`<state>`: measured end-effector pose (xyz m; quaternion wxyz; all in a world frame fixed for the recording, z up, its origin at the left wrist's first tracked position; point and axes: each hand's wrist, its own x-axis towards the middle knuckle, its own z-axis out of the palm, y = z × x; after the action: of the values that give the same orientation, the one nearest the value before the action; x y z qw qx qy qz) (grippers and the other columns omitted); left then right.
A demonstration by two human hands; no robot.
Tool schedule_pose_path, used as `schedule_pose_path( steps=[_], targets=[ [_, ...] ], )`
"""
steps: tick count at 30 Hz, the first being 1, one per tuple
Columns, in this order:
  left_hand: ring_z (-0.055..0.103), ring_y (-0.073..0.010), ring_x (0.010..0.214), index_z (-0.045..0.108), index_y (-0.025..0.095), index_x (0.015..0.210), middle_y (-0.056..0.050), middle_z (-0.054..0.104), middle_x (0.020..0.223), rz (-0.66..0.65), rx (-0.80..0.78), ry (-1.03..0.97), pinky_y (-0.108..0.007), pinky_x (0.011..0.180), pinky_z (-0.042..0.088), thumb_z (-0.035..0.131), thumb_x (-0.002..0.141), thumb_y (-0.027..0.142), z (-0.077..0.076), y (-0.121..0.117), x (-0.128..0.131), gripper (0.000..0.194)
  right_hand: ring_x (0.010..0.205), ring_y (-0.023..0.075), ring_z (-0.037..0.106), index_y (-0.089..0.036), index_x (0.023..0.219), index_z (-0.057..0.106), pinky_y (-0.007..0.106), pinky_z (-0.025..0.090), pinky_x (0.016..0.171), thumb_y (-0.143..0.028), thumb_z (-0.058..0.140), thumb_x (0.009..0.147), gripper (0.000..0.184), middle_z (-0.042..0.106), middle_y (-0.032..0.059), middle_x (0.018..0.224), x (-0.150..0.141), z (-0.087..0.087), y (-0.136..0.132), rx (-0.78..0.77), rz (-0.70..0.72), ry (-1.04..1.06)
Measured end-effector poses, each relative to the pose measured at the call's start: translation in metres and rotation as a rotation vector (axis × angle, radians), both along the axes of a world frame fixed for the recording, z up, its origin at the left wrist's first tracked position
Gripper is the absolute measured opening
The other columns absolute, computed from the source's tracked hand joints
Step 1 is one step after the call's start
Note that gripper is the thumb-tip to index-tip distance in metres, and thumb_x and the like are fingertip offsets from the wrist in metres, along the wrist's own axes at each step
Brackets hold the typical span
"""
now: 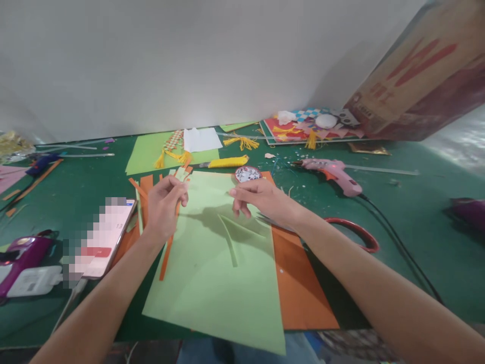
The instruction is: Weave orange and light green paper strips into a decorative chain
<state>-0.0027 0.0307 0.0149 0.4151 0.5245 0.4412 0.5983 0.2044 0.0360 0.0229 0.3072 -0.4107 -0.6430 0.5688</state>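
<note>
Over a light green paper sheet (212,298), both of my hands are raised, one on each side. My left hand (164,205) has its fingers closed in a pinch. A small woven piece of light green and orange paper strips (182,174) shows at its fingertips and seems held there. My right hand (261,199) pinches thumb against forefinger with the other fingers curled; anything between them is too small to make out. Two narrow light green strips (232,247) lie on the sheet below the right hand. An orange strip (164,260) runs along the sheet's left side.
Orange paper (299,288) lies under the sheet. Red-handled scissors (369,242) rest beneath my right forearm. Beyond are a yellow cutter (229,162), a dish of small beads (248,174) and a pink glue gun (333,172) with its cord. A phone (102,240) lies left.
</note>
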Motion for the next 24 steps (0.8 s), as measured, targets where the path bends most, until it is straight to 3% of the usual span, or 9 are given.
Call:
schedule_pose_path(
  steps=[9, 14, 17, 21, 24],
  targets=[
    [0.038, -0.0069, 0.043, 0.048, 0.018, 0.047, 0.006, 0.041, 0.042, 0.007, -0.027, -0.055, -0.024, 0.049, 0.033, 0.060, 0.069, 0.014, 0.0053, -0.0011, 0.0028, 0.025, 0.051, 0.0078, 0.053, -0.016, 0.057, 0.060, 0.026, 0.042, 0.072, -0.047, 0.066, 0.073, 0.036, 0.059, -0.0017, 0.048, 0.0031, 0.0070, 0.0004, -0.061, 0.008, 0.034],
    [0.039, -0.0063, 0.042, 0.044, 0.018, 0.049, 0.007, 0.038, 0.045, 0.035, -0.068, -0.137, -0.023, 0.047, 0.034, 0.060, 0.070, 0.014, 0.0034, 0.0020, 0.0004, 0.026, 0.054, 0.0091, 0.054, -0.017, 0.058, 0.058, 0.027, 0.041, 0.071, -0.042, 0.062, 0.078, 0.032, 0.059, -0.0016, 0.050, 0.0032, 0.0061, 0.0003, -0.063, 0.010, 0.017],
    [0.038, -0.0055, 0.042, 0.045, 0.018, 0.049, 0.007, 0.039, 0.046, -0.019, -0.072, -0.150, -0.022, 0.046, 0.034, 0.060, 0.070, 0.015, 0.0014, 0.0019, 0.0012, 0.026, 0.057, 0.0098, 0.055, -0.018, 0.056, 0.053, 0.028, 0.042, 0.072, -0.039, 0.056, 0.082, 0.034, 0.057, -0.0019, 0.052, 0.0020, 0.0041, 0.0014, 0.003, -0.029, -0.025],
    [0.038, -0.0055, 0.041, 0.050, 0.018, 0.051, 0.006, 0.042, 0.045, -0.195, -0.121, -0.118, -0.022, 0.045, 0.032, 0.063, 0.069, 0.016, -0.0019, -0.0025, 0.0042, 0.022, 0.080, 0.0148, 0.060, -0.018, 0.074, 0.058, 0.028, 0.044, 0.075, -0.038, 0.058, 0.080, 0.021, 0.065, 0.0037, 0.082, -0.0016, 0.0012, 0.0016, 0.180, -0.106, -0.098],
    [0.036, -0.0053, 0.040, 0.051, 0.018, 0.054, 0.006, 0.042, 0.044, -0.296, -0.163, -0.026, -0.022, 0.043, 0.028, 0.065, 0.069, 0.018, -0.0039, -0.0073, 0.0060, 0.020, 0.099, 0.0169, 0.057, -0.018, 0.091, 0.063, 0.030, 0.043, 0.085, -0.035, 0.061, 0.078, 0.021, 0.064, 0.0059, 0.105, -0.0056, 0.0023, -0.0023, 0.312, -0.020, -0.137]
  ],
)
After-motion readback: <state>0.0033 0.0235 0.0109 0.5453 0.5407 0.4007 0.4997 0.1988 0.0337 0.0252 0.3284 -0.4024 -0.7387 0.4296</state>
